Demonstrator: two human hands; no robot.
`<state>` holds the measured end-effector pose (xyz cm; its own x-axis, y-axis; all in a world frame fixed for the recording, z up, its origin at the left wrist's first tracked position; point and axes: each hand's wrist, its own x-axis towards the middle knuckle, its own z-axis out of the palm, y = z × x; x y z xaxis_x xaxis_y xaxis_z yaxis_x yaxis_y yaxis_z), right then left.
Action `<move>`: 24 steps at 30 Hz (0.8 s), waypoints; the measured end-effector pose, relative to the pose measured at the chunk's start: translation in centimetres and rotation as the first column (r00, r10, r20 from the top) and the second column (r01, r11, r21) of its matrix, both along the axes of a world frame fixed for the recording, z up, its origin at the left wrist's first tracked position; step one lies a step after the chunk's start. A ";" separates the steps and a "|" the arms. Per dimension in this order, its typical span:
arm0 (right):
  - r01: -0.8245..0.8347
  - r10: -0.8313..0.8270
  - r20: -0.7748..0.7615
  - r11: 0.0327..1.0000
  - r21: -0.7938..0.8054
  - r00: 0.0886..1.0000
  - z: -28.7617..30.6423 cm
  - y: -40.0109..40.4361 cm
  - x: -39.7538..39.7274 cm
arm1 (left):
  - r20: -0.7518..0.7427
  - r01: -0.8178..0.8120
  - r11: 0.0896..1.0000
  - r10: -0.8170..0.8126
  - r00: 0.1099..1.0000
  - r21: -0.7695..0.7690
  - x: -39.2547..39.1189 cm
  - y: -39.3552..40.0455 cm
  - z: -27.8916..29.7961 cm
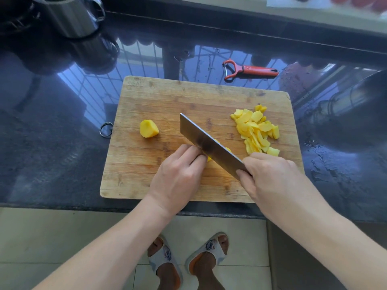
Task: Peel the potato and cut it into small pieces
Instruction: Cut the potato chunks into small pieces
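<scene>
A wooden cutting board (167,97) lies on the dark counter. My left hand (178,174) holds down a peeled yellow potato piece (209,158) with curled fingers; most of that piece is hidden by the hand and the blade. My right hand (270,176) grips the handle of a cleaver (209,143), whose blade stands on that piece right beside my left fingertips. Another peeled potato chunk (149,128) sits alone at the board's left. A heap of cut potato slices (255,128) lies at the board's right.
A red peeler (249,70) lies on the counter behind the board. A steel kettle (71,15) stands at the back left. A dark pan (356,114) sits at the right. The counter's front edge runs just below the board.
</scene>
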<state>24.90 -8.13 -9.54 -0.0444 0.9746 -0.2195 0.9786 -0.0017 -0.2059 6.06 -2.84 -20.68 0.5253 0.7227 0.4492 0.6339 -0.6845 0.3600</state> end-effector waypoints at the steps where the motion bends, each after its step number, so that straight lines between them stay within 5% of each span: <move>1: 0.006 -0.006 -0.013 1.000 0.007 1.000 -0.4 0.4 -0.4 | 0.002 -0.004 1.000 0.004 1.000 0.000 0.0 0.0 0.0; 12: 0.068 -0.047 -0.127 0.984 0.167 0.991 -0.8 1.4 -1.1 | 0.008 -0.014 1.000 0.014 1.000 0.022 0.0 0.0 0.0; 24: -0.016 0.017 -0.009 0.997 0.071 1.000 -0.3 -0.2 -0.8 | 0.014 -0.004 1.000 0.003 1.000 0.013 0.0 -0.1 0.1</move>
<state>24.08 -8.34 -9.79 -0.0625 0.9868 -0.1493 0.9763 0.0294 -0.2142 6.05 -2.92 -20.61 0.5163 0.7185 0.4661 0.6312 -0.6871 0.3598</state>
